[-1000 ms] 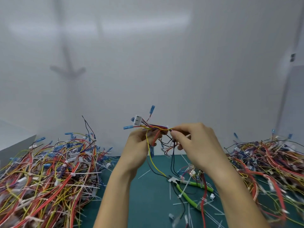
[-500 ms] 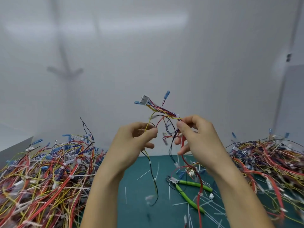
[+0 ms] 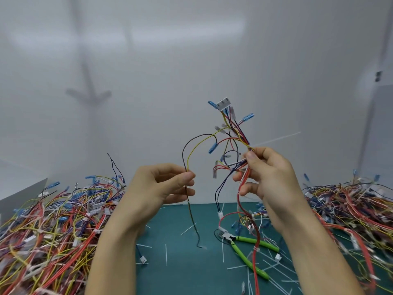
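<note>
Status | we find the right hand (image 3: 270, 177) gripping the wire bundle (image 3: 236, 133) above the mat's (image 3: 180, 273) far edge, tie (image 3: 278, 137) on, tail untrimmed | left hand (image 3: 161, 186) pinches a loose strand (image 3: 188, 160) | cutters (image 3: 247, 259) lie on the mat; we judge trimming left.

Multicoloured wire harness (image 3: 235, 145) upright in mid-air, white connector (image 3: 223, 104) on top

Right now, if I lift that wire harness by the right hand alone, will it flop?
Probably floppy: below the right hand the wire harness sags in loose curves. Likely light: fingertip pinches carry it. It may snag: its red wire trails over the green cutters.
</note>
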A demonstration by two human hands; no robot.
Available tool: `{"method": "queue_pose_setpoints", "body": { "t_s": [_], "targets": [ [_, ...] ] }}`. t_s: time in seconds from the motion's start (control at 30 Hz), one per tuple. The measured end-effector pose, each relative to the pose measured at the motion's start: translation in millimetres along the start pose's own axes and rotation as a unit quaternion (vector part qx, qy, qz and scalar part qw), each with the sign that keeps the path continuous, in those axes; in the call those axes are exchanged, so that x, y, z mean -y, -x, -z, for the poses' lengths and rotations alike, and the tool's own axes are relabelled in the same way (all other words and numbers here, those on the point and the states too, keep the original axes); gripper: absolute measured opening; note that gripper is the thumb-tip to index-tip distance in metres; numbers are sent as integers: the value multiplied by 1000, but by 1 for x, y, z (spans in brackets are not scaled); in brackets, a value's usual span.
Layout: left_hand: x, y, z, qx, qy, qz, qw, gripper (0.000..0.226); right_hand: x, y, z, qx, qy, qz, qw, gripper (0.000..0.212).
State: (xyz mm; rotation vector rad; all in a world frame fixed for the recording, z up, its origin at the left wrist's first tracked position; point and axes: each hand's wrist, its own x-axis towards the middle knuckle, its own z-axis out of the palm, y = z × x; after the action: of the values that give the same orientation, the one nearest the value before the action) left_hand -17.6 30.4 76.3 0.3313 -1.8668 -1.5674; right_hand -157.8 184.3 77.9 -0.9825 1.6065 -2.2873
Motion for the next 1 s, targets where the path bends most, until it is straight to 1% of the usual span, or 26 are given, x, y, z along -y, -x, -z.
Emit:
{"method": "queue_pose_setpoints", "body": {
  "t_s": [0.13, 0.23, 0.3, 0.43, 0.6, 0.8, 0.93, 1.0],
  "targets": [
    [-1, -1, -2, -16, 50, -11, 999, 21, 1, 0, 1, -26, 5, -7, 1000, 14],
    [-2, 1, -2, 2, 76, -16, 997, 21, 0, 0, 1, -39, -5, -16, 999, 15],
    [-3, 1, -2, 10, 66, -20, 998, 20, 1, 0, 1, -48, -7, -19, 999, 15],
    [-1, 0, -3, 4, -7, -17, 1000, 9, 2, 0, 2, -52, -12, -22, 998, 14],
    [6, -5, -6, -12, -99, -9, 995, 6, 3, 1, 2, -50, -8, -22, 998, 13],
    [18, -11, -12, -43, -252, -20, 967, 11, 2, 3, -3, -28, 5, -12, 1000, 12],
    [20, -13, -15, -53, -275, -19, 960, 13, 2, 4, -4, -32, -8, -4, 999, 11],
    [21, -13, -14, -40, -279, -8, 959, 10, 5, 4, -4, -39, -26, 5, 999, 11]
  ]
}}
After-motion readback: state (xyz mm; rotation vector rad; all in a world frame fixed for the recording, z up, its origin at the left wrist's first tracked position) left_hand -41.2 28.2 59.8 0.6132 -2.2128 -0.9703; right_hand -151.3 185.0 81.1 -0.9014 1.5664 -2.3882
